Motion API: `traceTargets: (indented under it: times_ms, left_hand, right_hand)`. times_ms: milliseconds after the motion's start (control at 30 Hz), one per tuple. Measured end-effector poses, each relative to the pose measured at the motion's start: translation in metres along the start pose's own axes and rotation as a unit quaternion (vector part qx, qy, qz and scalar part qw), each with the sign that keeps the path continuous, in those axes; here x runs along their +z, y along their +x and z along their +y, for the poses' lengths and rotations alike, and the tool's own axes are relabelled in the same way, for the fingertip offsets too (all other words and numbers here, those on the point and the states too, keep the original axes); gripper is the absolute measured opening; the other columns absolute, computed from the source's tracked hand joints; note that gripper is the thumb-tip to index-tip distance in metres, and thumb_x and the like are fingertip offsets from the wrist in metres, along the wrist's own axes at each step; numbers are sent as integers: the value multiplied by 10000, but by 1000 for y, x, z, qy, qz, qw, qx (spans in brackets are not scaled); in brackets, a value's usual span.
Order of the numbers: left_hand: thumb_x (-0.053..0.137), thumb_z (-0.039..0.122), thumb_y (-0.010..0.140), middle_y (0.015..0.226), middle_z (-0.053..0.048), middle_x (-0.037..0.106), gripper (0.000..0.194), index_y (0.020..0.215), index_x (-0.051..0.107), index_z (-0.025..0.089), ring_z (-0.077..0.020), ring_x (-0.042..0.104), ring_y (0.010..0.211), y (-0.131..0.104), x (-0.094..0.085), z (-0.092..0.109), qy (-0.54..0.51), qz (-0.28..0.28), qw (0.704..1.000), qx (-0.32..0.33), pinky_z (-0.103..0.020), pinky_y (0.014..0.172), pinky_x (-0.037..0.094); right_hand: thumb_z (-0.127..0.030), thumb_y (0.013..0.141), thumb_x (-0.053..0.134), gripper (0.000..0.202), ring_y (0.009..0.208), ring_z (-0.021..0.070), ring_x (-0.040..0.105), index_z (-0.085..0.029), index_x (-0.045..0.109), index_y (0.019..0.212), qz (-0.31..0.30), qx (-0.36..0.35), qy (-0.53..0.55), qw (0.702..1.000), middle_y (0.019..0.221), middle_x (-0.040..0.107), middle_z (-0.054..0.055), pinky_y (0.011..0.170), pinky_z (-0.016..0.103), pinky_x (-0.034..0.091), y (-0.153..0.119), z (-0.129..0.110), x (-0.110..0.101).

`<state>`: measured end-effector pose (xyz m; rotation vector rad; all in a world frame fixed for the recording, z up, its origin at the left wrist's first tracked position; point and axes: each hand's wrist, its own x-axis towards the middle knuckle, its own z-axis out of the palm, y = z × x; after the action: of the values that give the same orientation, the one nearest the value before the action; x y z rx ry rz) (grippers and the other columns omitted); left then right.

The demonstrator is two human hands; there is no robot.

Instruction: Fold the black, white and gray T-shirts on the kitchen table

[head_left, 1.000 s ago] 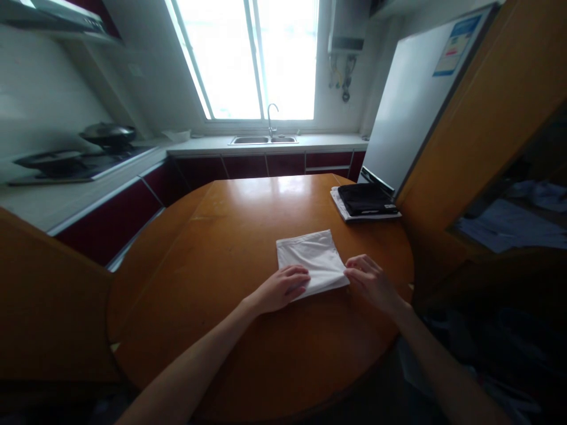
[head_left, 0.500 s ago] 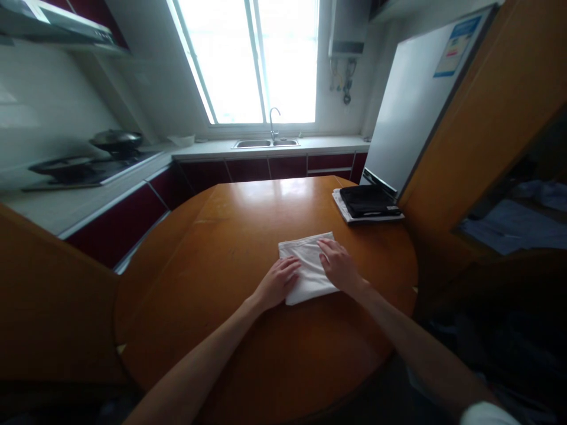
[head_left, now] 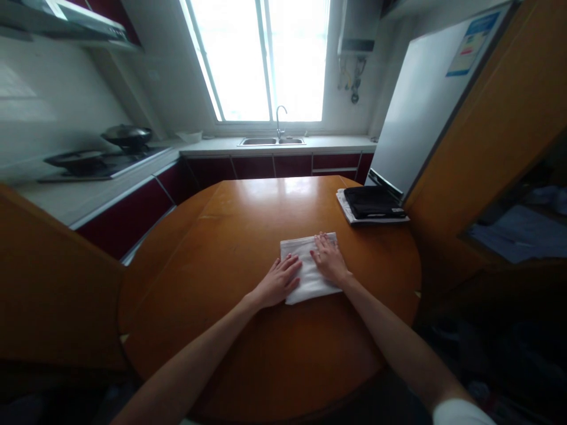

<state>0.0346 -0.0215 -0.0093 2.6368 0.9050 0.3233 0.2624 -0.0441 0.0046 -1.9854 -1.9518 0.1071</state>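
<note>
A folded white cloth [head_left: 308, 273] lies flat on the round wooden table [head_left: 212, 260]. My left hand [head_left: 277, 281] rests palm down across its left edge, fingers spread, the fingertips on the fabric. On the right part of the cloth lies my right hand [head_left: 329, 258], open, its fingers pointing toward the far right corner. Neither hand grips anything. Parts of the cloth are hidden beneath both hands.
Black folded items [head_left: 374, 202] lie on a white stack [head_left: 349, 216] at the table's right side. Beyond are a counter with a sink [head_left: 260, 141], a stove [head_left: 110, 167] with pans at the left, and a fridge [head_left: 425, 100] at the right.
My right hand has flattened onto the cloth, its fingertips closer to the far edge. My left hand's fingers have spread a little. The camera view has shifted slightly.
</note>
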Motion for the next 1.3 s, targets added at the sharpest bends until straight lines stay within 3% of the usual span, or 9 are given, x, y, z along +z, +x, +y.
traceTargets:
  times_ms: [133, 233, 467, 600, 767, 867, 1000, 1100, 1300]
  left_hand:
    - [382, 404, 1049, 1608, -108, 400, 514, 1511, 465, 195, -264, 281, 1527, 17, -24, -2, -15, 81, 996, -35, -526, 1242, 216]
    - [375, 364, 1043, 1613, -115, 391, 511, 1507, 465, 169, -270, 263, 1533, 39, -35, -5, 10, 105, 993, -54, -528, 1236, 227]
    - [371, 476, 1041, 1663, -111, 271, 579, 1560, 394, 219, -291, 175, 1557, 63, -3, -11, 86, 27, 990, -104, -563, 1238, 174]
    - [365, 495, 1042, 1674, -104, 240, 593, 1569, 380, 224, -290, 158, 1561, 63, -4, -12, 79, 17, 991, -111, -562, 1239, 168]
    - [380, 478, 1049, 1661, -81, 292, 551, 1555, 407, 262, -277, 185, 1556, 45, -23, 4, 53, 79, 995, -36, -553, 1242, 173]
    - [387, 499, 1049, 1654, -66, 311, 553, 1559, 402, 287, -269, 193, 1554, 21, -15, 13, 45, 49, 998, 16, -539, 1251, 159]
    - [357, 518, 1054, 1656, -65, 304, 545, 1550, 420, 301, -292, 188, 1554, 1, 3, 16, 46, -8, 999, -5, -569, 1239, 171]
    - [356, 513, 1056, 1648, -80, 328, 537, 1536, 443, 291, -303, 212, 1547, -4, 1, 19, 37, 6, 999, -7, -575, 1233, 193]
    - [627, 587, 921, 1449, -100, 520, 575, 1421, 587, 305, -305, 431, 1370, -33, -16, 37, 41, 35, 995, 79, -464, 1183, 346]
  right_hand:
    - [-287, 1036, 269, 581, 1557, 227, 171, -88, 349, 1576, 79, 28, 13, 996, 1663, 258, 135, 1258, 476, 82, 1, 4, -9]
    - [-278, 1032, 268, 583, 1555, 225, 176, -86, 340, 1578, 72, 30, 4, 997, 1663, 262, 135, 1257, 478, 89, 2, 9, -9]
    - [-366, 1042, 291, 630, 1563, 249, 136, -56, 285, 1590, -39, 58, -27, 997, 1679, 176, 156, 1245, 523, 125, 3, 21, 5]
    - [-380, 1046, 274, 638, 1568, 236, 110, -69, 254, 1603, -51, 65, -34, 996, 1689, 129, 140, 1249, 512, 117, 5, 23, 6]
    - [-377, 1040, 277, 640, 1567, 245, 110, -62, 267, 1597, -51, 58, -30, 997, 1686, 149, 143, 1247, 525, 111, 4, 23, 6]
    - [-382, 1041, 280, 645, 1566, 250, 116, -48, 271, 1593, -37, 51, -26, 998, 1682, 160, 156, 1246, 519, 115, 4, 25, 9]
    - [-374, 1042, 289, 638, 1564, 257, 124, -43, 282, 1588, -28, 46, -28, 998, 1678, 160, 175, 1242, 526, 111, 3, 28, 12]
    - [-377, 1042, 289, 635, 1561, 263, 138, -50, 291, 1587, -25, 50, -29, 998, 1677, 162, 179, 1240, 532, 111, 3, 28, 12]
    - [-375, 1042, 281, 629, 1561, 252, 139, -63, 294, 1587, -37, 48, -42, 997, 1680, 179, 167, 1241, 521, 137, 3, 29, 12]
